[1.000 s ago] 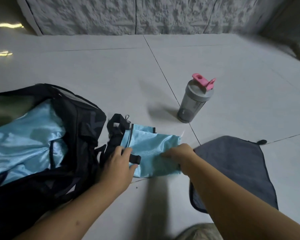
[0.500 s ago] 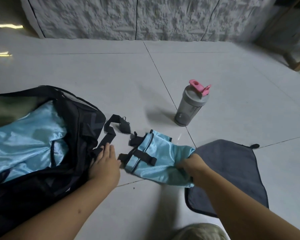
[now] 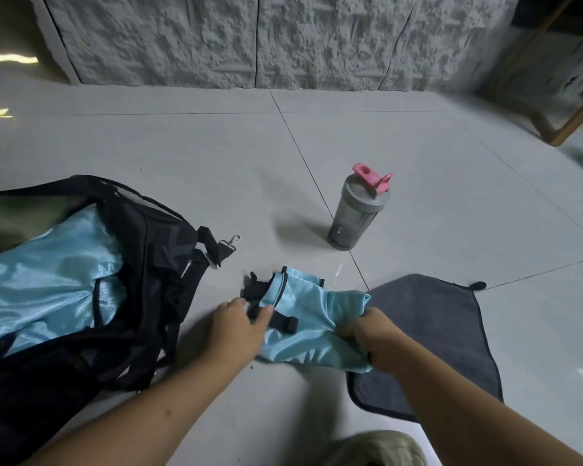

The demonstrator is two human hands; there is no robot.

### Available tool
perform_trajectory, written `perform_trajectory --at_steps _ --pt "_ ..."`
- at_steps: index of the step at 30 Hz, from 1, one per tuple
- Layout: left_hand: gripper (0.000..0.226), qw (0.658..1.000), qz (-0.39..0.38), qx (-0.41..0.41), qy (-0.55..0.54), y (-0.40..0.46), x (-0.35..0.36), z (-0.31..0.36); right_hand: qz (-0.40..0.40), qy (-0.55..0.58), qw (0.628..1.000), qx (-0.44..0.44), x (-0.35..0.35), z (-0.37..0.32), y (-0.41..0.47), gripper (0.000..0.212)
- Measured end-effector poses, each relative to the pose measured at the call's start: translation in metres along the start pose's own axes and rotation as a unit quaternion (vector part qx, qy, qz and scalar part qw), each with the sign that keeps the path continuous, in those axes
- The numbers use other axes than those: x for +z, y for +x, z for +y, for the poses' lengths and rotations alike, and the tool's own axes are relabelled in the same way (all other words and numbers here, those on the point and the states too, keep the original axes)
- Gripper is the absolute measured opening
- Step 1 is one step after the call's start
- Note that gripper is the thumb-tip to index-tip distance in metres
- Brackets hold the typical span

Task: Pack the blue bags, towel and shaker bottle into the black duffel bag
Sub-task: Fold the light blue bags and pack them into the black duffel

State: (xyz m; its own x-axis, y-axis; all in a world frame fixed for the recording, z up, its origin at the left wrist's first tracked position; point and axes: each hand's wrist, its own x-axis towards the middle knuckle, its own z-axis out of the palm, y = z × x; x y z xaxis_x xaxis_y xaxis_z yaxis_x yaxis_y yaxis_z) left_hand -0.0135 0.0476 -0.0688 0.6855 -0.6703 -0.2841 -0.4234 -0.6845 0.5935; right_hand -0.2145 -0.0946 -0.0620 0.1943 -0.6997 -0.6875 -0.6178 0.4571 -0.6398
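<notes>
1. My right hand [image 3: 379, 336] is clamped on the right end of the small blue bag [image 3: 312, 326], the fabric bunched in my curled fingers.
2. My left hand [image 3: 238, 326] lies at the bag's left end, its fingers loosely extended and apart, the fingertips touching the bag's black strap [image 3: 278, 319]; I cannot tell whether they grip it.
3. The small blue bag lies between my two hands, low over the tiled floor [image 3: 216, 156]; its right corner overlaps the edge of the grey towel [image 3: 451, 331].
4. The grey towel lies flat on the floor, to the right of and partly beneath my right hand.
5. The shaker bottle [image 3: 359, 213], grey with a pink flip cap, stands upright on the floor beyond my hands, apart from both and from the small blue bag.
6. The black duffel bag [image 3: 155, 264] lies open to the left of my left hand, near it but not touching.
7. A larger blue bag [image 3: 48, 284] already lies inside the duffel's opening.
8. The duffel's loose shoulder strap with a metal clip [image 3: 231, 242] rests on the floor between the duffel and the small blue bag.
9. A rough white wall [image 3: 249, 38] borders the far edge of the floor.
</notes>
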Motion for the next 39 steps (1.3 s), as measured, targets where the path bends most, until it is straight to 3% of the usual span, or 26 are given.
perform_trajectory --at_steps 4,7,13,20,28,31,34,35,37,39 --pt "0.071 0.986 -0.087 -0.120 -0.076 -0.002 0.006 0.023 0.000 0.017 1.000 0.001 0.013 0.007 -0.001 0.024" --pt "0.046 0.962 -0.135 -0.162 -0.174 -0.002 0.008 0.026 -0.023 0.058 0.998 0.025 0.014 0.008 -0.001 0.027" --pt "0.031 0.907 -0.179 -0.181 -0.336 -0.010 -0.006 0.011 -0.074 0.071 0.995 0.015 0.014 0.006 -0.011 0.024" --pt "0.035 0.868 -0.182 -0.127 -0.445 -0.033 -0.049 -0.005 -0.106 0.069 0.990 -0.062 0.015 -0.035 -0.034 0.029" --pt "0.034 0.822 -0.170 -0.045 -0.541 -0.065 -0.136 0.002 -0.174 0.155 0.963 -0.137 0.030 -0.103 -0.082 0.038" --pt "0.033 0.814 -0.129 -0.037 -0.566 -0.070 -0.167 -0.009 -0.199 0.164 0.952 -0.163 0.043 -0.133 -0.104 0.041" --pt "0.092 0.806 -0.096 -0.024 -0.583 -0.069 -0.199 -0.027 -0.214 0.140 0.946 -0.197 0.069 -0.166 -0.129 0.041" --pt "0.090 0.797 -0.086 -0.020 -0.597 -0.070 -0.211 -0.032 -0.218 0.124 0.945 -0.212 0.080 -0.177 -0.136 0.042" --pt "0.054 0.793 -0.065 -0.023 -0.605 -0.076 -0.238 -0.041 -0.224 0.079 0.941 -0.242 0.107 -0.198 -0.147 0.041" --pt "0.037 0.790 -0.036 -0.046 -0.611 -0.077 -0.256 -0.057 -0.219 0.015 0.937 -0.272 0.136 -0.219 -0.155 0.037"
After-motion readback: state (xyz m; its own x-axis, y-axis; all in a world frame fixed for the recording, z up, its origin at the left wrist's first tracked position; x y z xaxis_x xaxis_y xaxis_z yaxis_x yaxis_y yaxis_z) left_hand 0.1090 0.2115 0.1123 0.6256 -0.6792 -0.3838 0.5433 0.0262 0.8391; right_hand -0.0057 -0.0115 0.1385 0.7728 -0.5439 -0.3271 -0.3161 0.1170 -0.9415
